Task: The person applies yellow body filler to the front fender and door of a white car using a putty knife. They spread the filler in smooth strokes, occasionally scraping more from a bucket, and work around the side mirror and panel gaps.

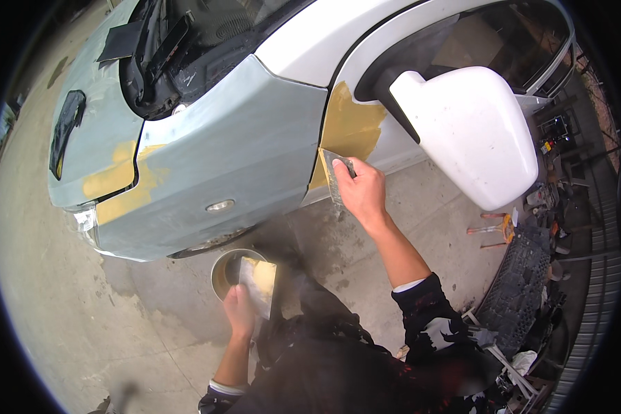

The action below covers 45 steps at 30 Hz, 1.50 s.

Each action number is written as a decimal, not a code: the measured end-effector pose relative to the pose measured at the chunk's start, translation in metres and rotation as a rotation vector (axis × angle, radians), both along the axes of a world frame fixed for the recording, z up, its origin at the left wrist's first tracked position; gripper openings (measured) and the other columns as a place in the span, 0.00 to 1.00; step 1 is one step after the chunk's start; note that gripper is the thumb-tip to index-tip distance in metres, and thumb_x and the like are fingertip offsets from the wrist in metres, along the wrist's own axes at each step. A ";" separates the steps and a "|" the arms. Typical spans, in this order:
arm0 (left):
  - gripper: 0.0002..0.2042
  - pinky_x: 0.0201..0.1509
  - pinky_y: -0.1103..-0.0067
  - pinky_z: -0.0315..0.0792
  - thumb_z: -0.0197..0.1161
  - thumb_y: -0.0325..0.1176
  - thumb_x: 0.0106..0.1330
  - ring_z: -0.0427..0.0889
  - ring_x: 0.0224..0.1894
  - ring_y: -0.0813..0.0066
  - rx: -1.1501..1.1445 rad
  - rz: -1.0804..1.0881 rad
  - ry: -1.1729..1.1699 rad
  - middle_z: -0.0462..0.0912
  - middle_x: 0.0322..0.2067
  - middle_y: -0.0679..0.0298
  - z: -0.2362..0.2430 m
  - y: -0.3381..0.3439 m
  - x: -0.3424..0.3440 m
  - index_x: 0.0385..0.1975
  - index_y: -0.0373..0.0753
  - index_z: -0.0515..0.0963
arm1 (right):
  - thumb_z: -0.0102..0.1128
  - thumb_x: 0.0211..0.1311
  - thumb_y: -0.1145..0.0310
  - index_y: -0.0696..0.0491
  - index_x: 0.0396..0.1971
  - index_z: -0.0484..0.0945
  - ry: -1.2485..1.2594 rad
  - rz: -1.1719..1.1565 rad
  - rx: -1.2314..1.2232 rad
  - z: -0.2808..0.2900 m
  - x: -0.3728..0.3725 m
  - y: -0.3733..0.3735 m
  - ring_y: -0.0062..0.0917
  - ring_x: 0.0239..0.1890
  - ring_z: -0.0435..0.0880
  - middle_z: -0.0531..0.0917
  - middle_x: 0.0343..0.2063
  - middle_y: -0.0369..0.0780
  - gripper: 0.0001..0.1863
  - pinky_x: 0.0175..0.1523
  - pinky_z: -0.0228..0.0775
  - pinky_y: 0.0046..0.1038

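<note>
My right hand (pixel 366 193) is closed on a flat putty spreader (pixel 333 181). The spreader's upper edge meets yellow filler (pixel 352 124) on the front of the car door, right beside the gap to the grey fender (pixel 255 131). Lower down, my left hand (pixel 239 310) grips a flat mixing plate (pixel 257 293) that carries a lump of pale yellow putty (pixel 263 277). Behind that plate stands a round bucket (pixel 222 276), partly hidden by it. More yellow filler (pixel 117 190) covers the front corner of the fender and the hood edge.
A white side mirror (pixel 472 138) juts out to the right of my right hand. An orange stool (pixel 507 228) and a dark slatted panel (pixel 514 290) are among clutter at the right. A black item (pixel 67 131) lies on the hood. Concrete floor (pixel 152 324) surrounds my feet.
</note>
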<state>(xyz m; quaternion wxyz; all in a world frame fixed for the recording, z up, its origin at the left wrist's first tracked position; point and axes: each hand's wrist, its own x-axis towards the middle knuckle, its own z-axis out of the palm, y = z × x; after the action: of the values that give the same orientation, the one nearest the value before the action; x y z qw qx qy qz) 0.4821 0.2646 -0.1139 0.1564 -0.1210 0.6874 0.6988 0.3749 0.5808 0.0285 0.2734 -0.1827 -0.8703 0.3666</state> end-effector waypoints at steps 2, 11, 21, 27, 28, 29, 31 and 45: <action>0.20 0.25 0.80 0.65 0.48 0.40 0.77 0.69 0.21 0.83 -0.041 -0.017 0.000 0.69 0.18 0.72 0.000 -0.001 -0.001 0.21 0.39 0.68 | 0.63 0.66 0.67 0.62 0.24 0.75 0.034 0.005 -0.001 0.002 0.000 0.001 0.19 0.18 0.62 0.69 0.13 0.39 0.15 0.25 0.62 0.30; 0.20 0.24 0.77 0.68 0.47 0.42 0.77 0.70 0.20 0.80 -0.049 -0.061 -0.010 0.69 0.18 0.69 -0.002 0.001 -0.002 0.22 0.37 0.68 | 0.63 0.67 0.68 0.59 0.36 0.83 0.264 0.001 0.009 0.058 -0.030 0.005 0.25 0.17 0.70 0.77 0.16 0.43 0.09 0.27 0.65 0.29; 0.19 0.34 0.86 0.64 0.52 0.45 0.80 0.69 0.29 0.90 0.036 -0.044 -0.062 0.79 0.27 0.76 -0.005 -0.004 0.002 0.28 0.39 0.78 | 0.63 0.67 0.68 0.62 0.25 0.78 0.084 -0.034 -0.067 0.054 -0.026 0.005 0.11 0.19 0.65 0.71 0.13 0.31 0.14 0.24 0.60 0.24; 0.19 0.35 0.85 0.65 0.53 0.45 0.80 0.69 0.30 0.89 -0.026 -0.055 -0.045 0.79 0.28 0.76 -0.007 -0.006 0.002 0.29 0.39 0.78 | 0.62 0.66 0.66 0.59 0.33 0.82 0.102 -0.045 -0.091 0.051 -0.021 0.002 0.25 0.16 0.68 0.75 0.14 0.42 0.10 0.27 0.65 0.30; 0.19 0.36 0.85 0.65 0.53 0.45 0.80 0.69 0.30 0.89 0.027 -0.055 -0.033 0.79 0.28 0.76 -0.006 -0.006 0.002 0.29 0.39 0.78 | 0.63 0.66 0.65 0.59 0.33 0.82 0.148 -0.032 -0.068 0.053 -0.023 0.003 0.25 0.16 0.69 0.75 0.14 0.42 0.10 0.27 0.65 0.30; 0.19 0.36 0.85 0.65 0.53 0.45 0.80 0.69 0.30 0.89 0.035 -0.058 -0.040 0.79 0.28 0.76 -0.005 -0.005 0.002 0.29 0.39 0.78 | 0.63 0.66 0.65 0.59 0.33 0.82 0.176 -0.030 -0.059 0.056 -0.026 0.005 0.25 0.16 0.69 0.76 0.14 0.42 0.11 0.27 0.65 0.30; 0.19 0.36 0.85 0.65 0.52 0.46 0.80 0.69 0.31 0.89 0.026 -0.068 -0.050 0.78 0.28 0.76 -0.002 -0.003 0.001 0.29 0.39 0.78 | 0.63 0.66 0.65 0.59 0.33 0.82 0.218 -0.024 -0.060 0.060 -0.031 0.007 0.25 0.16 0.69 0.75 0.14 0.42 0.11 0.27 0.65 0.30; 0.21 0.23 0.77 0.68 0.49 0.44 0.77 0.72 0.19 0.80 -0.033 -0.082 0.032 0.71 0.17 0.67 0.001 0.004 0.002 0.23 0.35 0.71 | 0.62 0.66 0.64 0.59 0.26 0.79 -0.008 0.005 -0.084 0.054 -0.013 0.011 0.23 0.17 0.69 0.74 0.13 0.40 0.14 0.27 0.64 0.31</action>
<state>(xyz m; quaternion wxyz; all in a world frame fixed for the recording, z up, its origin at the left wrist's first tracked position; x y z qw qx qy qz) 0.4836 0.2690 -0.1130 0.1720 -0.0840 0.7057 0.6822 0.3615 0.5920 0.0825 0.2612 -0.1934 -0.8556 0.4029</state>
